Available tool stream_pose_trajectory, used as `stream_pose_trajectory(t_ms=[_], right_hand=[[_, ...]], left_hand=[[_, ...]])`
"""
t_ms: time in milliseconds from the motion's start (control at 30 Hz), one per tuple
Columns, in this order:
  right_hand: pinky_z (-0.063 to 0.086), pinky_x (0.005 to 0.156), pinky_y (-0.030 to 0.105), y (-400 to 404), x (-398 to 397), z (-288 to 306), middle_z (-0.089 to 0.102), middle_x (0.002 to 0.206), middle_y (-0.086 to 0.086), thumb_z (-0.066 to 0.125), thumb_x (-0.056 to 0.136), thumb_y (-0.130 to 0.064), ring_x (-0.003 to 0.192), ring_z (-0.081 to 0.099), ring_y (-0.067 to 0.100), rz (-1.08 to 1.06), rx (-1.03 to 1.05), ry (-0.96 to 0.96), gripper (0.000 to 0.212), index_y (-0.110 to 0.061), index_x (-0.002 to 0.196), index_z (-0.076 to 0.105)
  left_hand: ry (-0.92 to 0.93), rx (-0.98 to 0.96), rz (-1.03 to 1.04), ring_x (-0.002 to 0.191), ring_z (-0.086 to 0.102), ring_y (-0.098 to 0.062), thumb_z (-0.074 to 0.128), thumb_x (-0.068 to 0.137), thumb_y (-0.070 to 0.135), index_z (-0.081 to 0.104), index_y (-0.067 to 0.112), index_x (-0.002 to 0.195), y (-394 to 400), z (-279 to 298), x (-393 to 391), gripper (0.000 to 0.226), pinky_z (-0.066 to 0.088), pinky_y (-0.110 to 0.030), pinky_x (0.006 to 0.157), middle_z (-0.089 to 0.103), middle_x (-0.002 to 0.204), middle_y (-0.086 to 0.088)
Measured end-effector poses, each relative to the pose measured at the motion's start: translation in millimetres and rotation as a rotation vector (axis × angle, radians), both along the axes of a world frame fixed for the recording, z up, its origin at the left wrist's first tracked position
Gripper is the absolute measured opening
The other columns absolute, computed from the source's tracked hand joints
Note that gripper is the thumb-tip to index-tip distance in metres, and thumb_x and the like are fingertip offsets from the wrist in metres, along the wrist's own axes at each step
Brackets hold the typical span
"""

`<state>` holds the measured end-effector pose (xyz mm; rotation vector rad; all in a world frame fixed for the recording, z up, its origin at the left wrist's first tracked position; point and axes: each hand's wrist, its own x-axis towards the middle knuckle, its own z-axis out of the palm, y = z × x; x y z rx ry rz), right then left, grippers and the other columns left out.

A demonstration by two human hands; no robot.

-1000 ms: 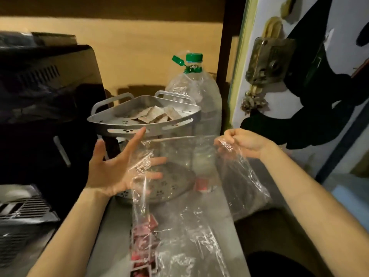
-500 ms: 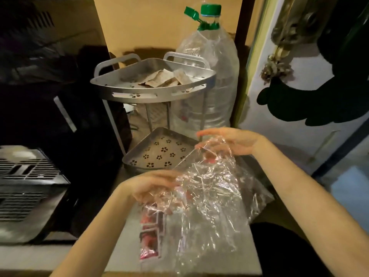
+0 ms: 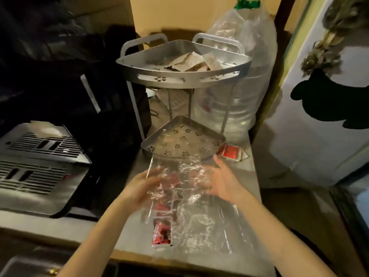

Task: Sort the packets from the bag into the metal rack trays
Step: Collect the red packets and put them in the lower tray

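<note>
Clear bag point(image 3: 187, 198): held between left hand point(image 3: 139, 188) and right hand point(image 3: 223, 180), fingers spread on its sides. Red packets point(image 3: 161, 234) inside, below both hands. Lower tray point(image 3: 183, 136) just beyond fingertips.

the grey table point(image 3: 249, 168) carries the two-tier metal rack point(image 3: 179, 76), a big clear water bottle point(image 3: 249, 80), a red packet point(image 3: 229, 151) and the clear plastic bag point(image 3: 191, 212).

Large clear water bottle point(image 3: 243, 80) behind, grey vented appliance point(image 3: 38, 166) left, white door point(image 3: 327, 108) right
</note>
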<state>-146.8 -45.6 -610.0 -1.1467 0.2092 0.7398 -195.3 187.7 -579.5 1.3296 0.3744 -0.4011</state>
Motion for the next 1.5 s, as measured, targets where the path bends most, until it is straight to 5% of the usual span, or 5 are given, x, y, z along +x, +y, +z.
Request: stream_pose_trajectory(t_ms=[300, 467, 767, 1167, 1500], right_hand=[[0.052, 0.070, 0.031, 64, -19, -10, 0.064, 0.088, 0.000, 0.060, 0.085, -0.005, 0.074, 0.060, 0.013, -0.071, -0.282, -0.129, 0.031, -0.014, 0.115, 0.055], [0.049, 0.063, 0.023, 95, -31, -9, 0.069, 0.085, -0.005, 0.060, 0.086, -0.010, 0.076, 0.065, 0.008, -0.044, -0.245, -0.128, 0.012, -0.021, 0.092, 0.062], [0.058, 0.062, 0.026, 96, -33, -8, 0.060, 0.103, 0.003, 0.052, 0.092, -0.030, 0.090, 0.062, 0.017, 0.056, -0.342, -0.134, 0.010, -0.022, 0.097, 0.056], [0.034, 0.045, 0.024, 82, -31, -18, 0.049, 0.059, -0.003, 0.043, 0.096, -0.028, 0.045, 0.039, 0.011, 0.024, -0.915, -0.629, 0.026, -0.008, 0.094, 0.060], [0.035, 0.100, 0.036, 2, -34, -28, 0.053, 0.130, 0.006, 0.059, 0.084, -0.019, 0.122, 0.040, 0.026, -0.060, -1.448, -0.641, 0.041, -0.018, 0.125, 0.052]], left_hand=[[-0.552, 1.249, 0.075, 0.141, 0.017, -0.021, 0.049, 0.092, 0.023, 0.028, 0.020, 0.142, 0, -9, -24, 0.055, 0.015, -0.037, 0.115, 0.020, 0.153, -0.003], [-0.435, 1.181, -0.169, 0.135, -0.025, -0.007, 0.015, 0.095, 0.048, -0.004, 0.030, 0.144, -8, -38, -18, 0.055, -0.017, -0.027, 0.108, -0.022, 0.150, 0.009], [-0.277, 1.303, -0.324, 0.136, -0.021, -0.013, -0.032, 0.061, 0.071, -0.021, 0.035, 0.133, -2, -84, -12, 0.081, -0.014, -0.038, 0.110, -0.018, 0.153, 0.004], [-0.151, 1.341, -0.393, 0.138, -0.024, -0.016, -0.014, 0.079, 0.057, -0.029, 0.034, 0.130, -4, -88, -5, 0.058, -0.012, -0.045, 0.115, -0.025, 0.150, 0.004], [-0.133, 1.340, -0.387, 0.143, 0.002, -0.027, 0.027, 0.095, 0.049, 0.009, 0.022, 0.146, -1, -70, 12, 0.060, -0.002, -0.048, 0.113, 0.002, 0.156, -0.006]])
